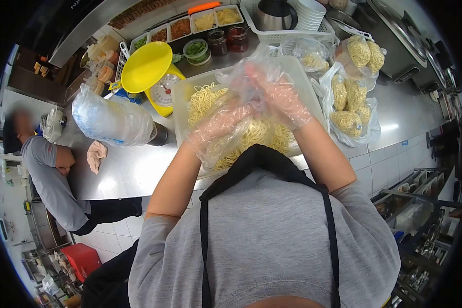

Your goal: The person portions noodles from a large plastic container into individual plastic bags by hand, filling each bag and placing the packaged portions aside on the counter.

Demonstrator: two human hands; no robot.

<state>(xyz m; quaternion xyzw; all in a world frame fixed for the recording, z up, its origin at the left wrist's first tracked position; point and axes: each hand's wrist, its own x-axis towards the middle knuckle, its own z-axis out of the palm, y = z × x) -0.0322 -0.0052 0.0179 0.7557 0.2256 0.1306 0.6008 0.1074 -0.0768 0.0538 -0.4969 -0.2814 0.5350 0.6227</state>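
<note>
Both my hands are in clear plastic gloves above a large translucent tub [185, 92] of yellow noodles [203, 105]. Between them is a thin clear plastic bag [236, 74], its top bunched up. My left hand [226, 122] is closed on the bag's near left side. My right hand [282, 97] grips the gathered plastic from the right, with its fingertips partly hidden by the film. Noodles [256, 133] show just below the hands; whether these lie inside the bag I cannot tell.
A yellow scale [164, 92] and a plastic-wrapped stack [113, 120] stand left of the tub. Bagged noodles [355, 92] lie to its right. Behind are topping trays [179, 29], sauce jars [237, 39] and a white basket [292, 35]. A co-worker [56, 169] sits at left.
</note>
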